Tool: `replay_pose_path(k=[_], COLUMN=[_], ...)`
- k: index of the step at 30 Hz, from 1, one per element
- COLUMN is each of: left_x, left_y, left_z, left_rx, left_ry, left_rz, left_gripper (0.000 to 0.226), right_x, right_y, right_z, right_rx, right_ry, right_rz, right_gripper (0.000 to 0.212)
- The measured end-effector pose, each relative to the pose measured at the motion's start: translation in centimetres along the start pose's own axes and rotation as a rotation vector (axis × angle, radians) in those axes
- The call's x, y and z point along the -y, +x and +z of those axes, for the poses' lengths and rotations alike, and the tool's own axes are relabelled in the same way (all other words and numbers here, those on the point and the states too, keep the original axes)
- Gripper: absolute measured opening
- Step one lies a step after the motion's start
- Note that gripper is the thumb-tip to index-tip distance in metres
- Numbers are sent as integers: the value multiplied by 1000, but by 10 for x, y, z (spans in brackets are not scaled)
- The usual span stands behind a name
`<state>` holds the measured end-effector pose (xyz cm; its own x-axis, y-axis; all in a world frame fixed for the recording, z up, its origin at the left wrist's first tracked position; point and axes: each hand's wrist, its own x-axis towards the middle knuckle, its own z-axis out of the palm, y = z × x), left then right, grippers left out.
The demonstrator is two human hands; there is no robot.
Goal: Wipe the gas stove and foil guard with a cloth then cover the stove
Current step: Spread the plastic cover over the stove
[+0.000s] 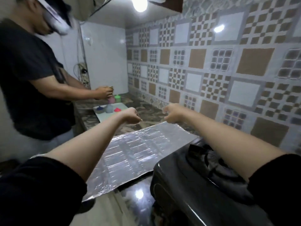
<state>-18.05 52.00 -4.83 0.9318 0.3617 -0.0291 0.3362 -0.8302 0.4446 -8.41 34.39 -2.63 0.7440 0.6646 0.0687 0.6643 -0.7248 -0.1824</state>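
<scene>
Now your left hand (132, 116) and right hand (173, 115) pinch the far edge of the shiny, crinkly silver foil sheet (130, 154), which lies flat on the counter (146, 110) beside the black gas stove (195, 185).

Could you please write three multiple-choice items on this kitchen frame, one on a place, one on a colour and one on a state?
1. Where does the foil guard lie?
A. Flat on the counter beside the gas stove
B. Upright against the tiled wall
C. On the floor

2. What colour is the stove body?
A. White
B. Black
C. Red

3. How are the left hand and right hand?
A. Flat on the stove
B. Hanging at the sides
C. Fingers curled at the foil's far edge

Answers: 1 A, the sheet lies flat left of the stove; 2 B, its casing is glossy black; 3 C, both hands reach forward and appear to pinch the far corners.
</scene>
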Motion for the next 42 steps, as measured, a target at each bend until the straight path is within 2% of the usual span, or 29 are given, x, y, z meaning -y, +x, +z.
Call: replay_pose_path(k=[3, 7, 9, 15, 18, 20, 22, 26, 28, 32, 34, 37, 42], left_x=[60, 125, 153, 237, 265, 282, 295, 318, 325, 329, 327, 324, 311], left_y=[-1, 2, 5, 32, 43, 52, 62, 80, 88, 100, 105, 110, 108], left_z=[2, 10, 17, 40, 47, 48, 49, 56, 60, 70, 73, 76, 71], left_rx=[17, 117, 129, 138, 127, 138, 145, 188, 202, 168, 164, 155, 97], left_ry=[-8, 25, 57, 138, 160, 185, 201, 197, 178, 152, 141, 141, 223], left_rz=[-123, -239, -300, -418, -467, -508, -538, -551, -542, -538, -550, -561, -547], left_gripper=[11, 15, 23, 38, 38, 48, 60, 66, 69, 72, 74, 72, 60], right_x=[34, 66, 76, 89, 90, 91, 89, 82, 77, 69, 67, 64, 69], right_y=[38, 85, 104, 164, 185, 198, 211, 235, 249, 274, 283, 287, 279], right_z=[39, 93, 114, 173, 196, 211, 225, 249, 258, 264, 264, 262, 248], right_rx=[88, 176, 232, 329, 360, 388, 378, 307, 334, 489, 551, 552, 392], right_ry=[-26, -69, -134, -212, -231, -276, -328, -335, -306, -294, -278, -290, -495], right_rz=[-96, -177, -200, -207, -194, -201, -215, -248, -248, -224, -243, -246, -270], right_gripper=[43, 48, 45, 44, 42, 43, 41, 38, 56, 110, 126, 125, 98])
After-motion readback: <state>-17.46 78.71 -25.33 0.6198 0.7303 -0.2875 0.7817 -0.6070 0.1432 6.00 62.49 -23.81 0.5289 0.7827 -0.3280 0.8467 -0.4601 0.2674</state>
